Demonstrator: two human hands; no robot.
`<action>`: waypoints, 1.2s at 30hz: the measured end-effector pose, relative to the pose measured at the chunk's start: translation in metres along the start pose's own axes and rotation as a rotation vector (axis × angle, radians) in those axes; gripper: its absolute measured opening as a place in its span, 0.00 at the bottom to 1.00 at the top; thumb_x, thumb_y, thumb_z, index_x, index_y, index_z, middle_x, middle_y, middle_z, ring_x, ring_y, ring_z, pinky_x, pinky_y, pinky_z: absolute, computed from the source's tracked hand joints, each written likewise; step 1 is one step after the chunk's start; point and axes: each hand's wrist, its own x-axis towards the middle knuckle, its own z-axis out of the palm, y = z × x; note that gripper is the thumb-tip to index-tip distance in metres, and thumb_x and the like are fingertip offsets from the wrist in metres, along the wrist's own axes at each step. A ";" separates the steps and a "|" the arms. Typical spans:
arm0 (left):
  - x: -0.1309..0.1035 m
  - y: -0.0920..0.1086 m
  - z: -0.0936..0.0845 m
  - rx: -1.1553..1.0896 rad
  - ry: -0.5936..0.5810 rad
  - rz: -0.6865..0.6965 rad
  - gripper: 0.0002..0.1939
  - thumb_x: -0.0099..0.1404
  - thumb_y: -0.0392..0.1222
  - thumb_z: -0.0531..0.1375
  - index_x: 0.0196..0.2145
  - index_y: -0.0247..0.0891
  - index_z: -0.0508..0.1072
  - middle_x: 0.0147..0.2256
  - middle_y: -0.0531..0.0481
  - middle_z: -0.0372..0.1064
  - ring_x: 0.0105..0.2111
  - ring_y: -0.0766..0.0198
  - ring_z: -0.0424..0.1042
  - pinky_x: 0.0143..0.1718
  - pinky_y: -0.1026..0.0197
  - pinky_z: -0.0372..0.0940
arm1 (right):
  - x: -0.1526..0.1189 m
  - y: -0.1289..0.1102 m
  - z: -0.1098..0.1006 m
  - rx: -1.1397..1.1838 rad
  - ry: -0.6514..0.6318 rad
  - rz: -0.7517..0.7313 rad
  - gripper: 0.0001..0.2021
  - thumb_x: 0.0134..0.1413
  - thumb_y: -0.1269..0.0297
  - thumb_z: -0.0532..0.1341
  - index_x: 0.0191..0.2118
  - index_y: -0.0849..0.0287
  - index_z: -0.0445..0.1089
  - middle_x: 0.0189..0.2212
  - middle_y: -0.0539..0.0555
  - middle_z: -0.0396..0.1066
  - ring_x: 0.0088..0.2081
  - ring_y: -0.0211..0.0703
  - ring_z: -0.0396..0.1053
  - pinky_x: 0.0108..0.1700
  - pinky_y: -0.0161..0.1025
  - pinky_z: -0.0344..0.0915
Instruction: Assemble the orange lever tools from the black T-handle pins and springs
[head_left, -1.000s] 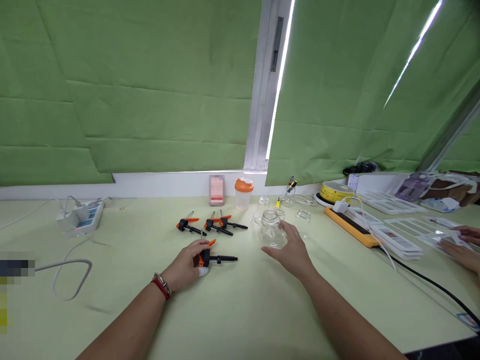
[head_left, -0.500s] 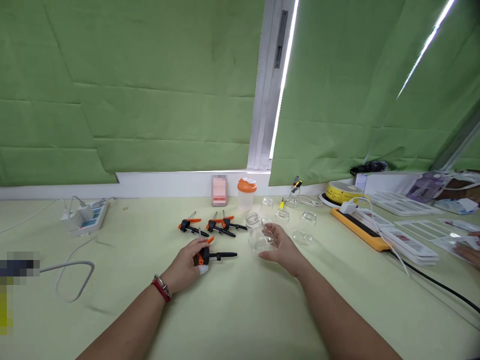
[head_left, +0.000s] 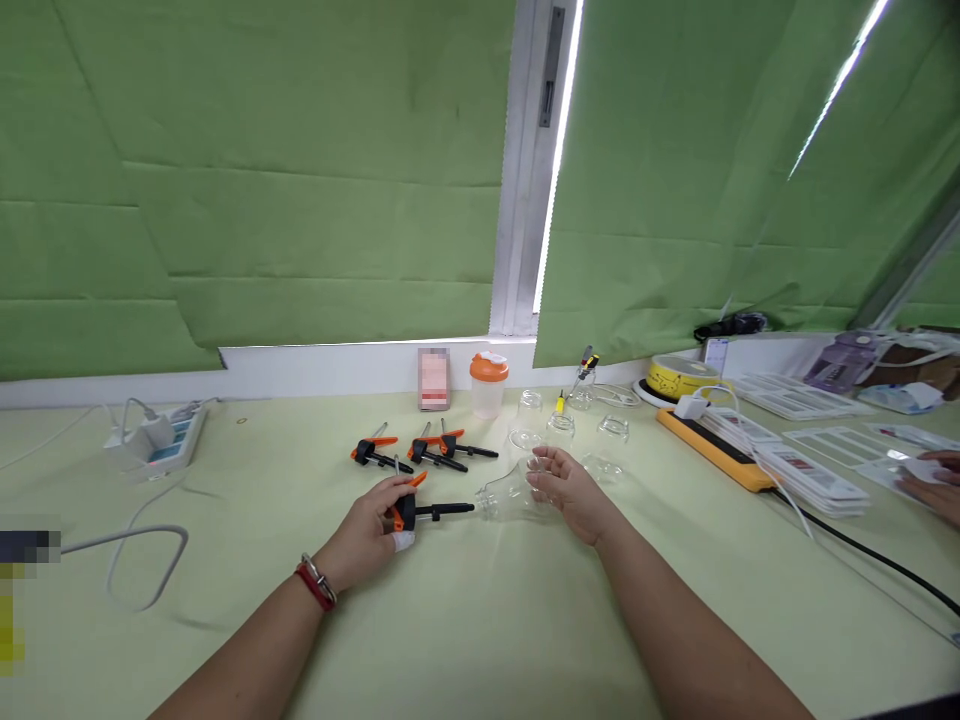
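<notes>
My left hand [head_left: 375, 520] is closed around a black and orange spray head [head_left: 406, 512], whose black tube points right. In my right hand [head_left: 570, 495] is a clear glass bottle [head_left: 514, 492], tilted on its side with its threaded mouth facing left. The black tube's tip is at the bottle mouth; I cannot tell whether it is inside. Behind my left hand lie three more black and orange spray heads [head_left: 439, 460]. Several clear glass bottles [head_left: 613, 430] stand upside down beyond my right hand.
An orange-lidded cup [head_left: 489, 385] and a phone-like device [head_left: 433, 380] stand by the wall. Screwdrivers [head_left: 585, 370] rest in a glass. To the right are an orange power strip [head_left: 712, 450] and stacked white cases [head_left: 810, 480]. Another person's hand [head_left: 941, 485] shows at the right edge.
My right hand has tipped the glass bottle from upright onto its side, bringing its mouth left to the tube's tip. My left hand stays on the spray head. The view has shifted slightly.
</notes>
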 end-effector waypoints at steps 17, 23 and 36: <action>0.000 0.010 0.003 0.016 -0.020 0.015 0.25 0.53 0.38 0.63 0.51 0.41 0.69 0.58 0.40 0.58 0.56 0.47 0.62 0.50 0.51 0.66 | -0.011 0.003 0.023 0.227 -0.054 0.193 0.19 0.40 0.62 0.70 0.38 0.55 0.64 0.34 0.50 0.68 0.35 0.40 0.68 0.37 0.42 0.68; -0.002 0.011 0.005 0.038 -0.017 0.088 0.25 0.55 0.40 0.63 0.52 0.41 0.68 0.58 0.40 0.59 0.57 0.49 0.60 0.56 0.48 0.60 | -0.014 0.011 0.034 0.272 -0.114 0.200 0.17 0.42 0.60 0.69 0.38 0.54 0.65 0.34 0.49 0.68 0.34 0.39 0.69 0.39 0.43 0.68; -0.005 0.015 0.009 0.057 -0.057 0.158 0.25 0.57 0.43 0.63 0.52 0.42 0.67 0.57 0.41 0.60 0.57 0.51 0.60 0.57 0.49 0.58 | -0.022 0.013 0.048 0.292 -0.155 0.212 0.18 0.43 0.54 0.68 0.37 0.55 0.65 0.34 0.50 0.67 0.35 0.39 0.67 0.37 0.42 0.68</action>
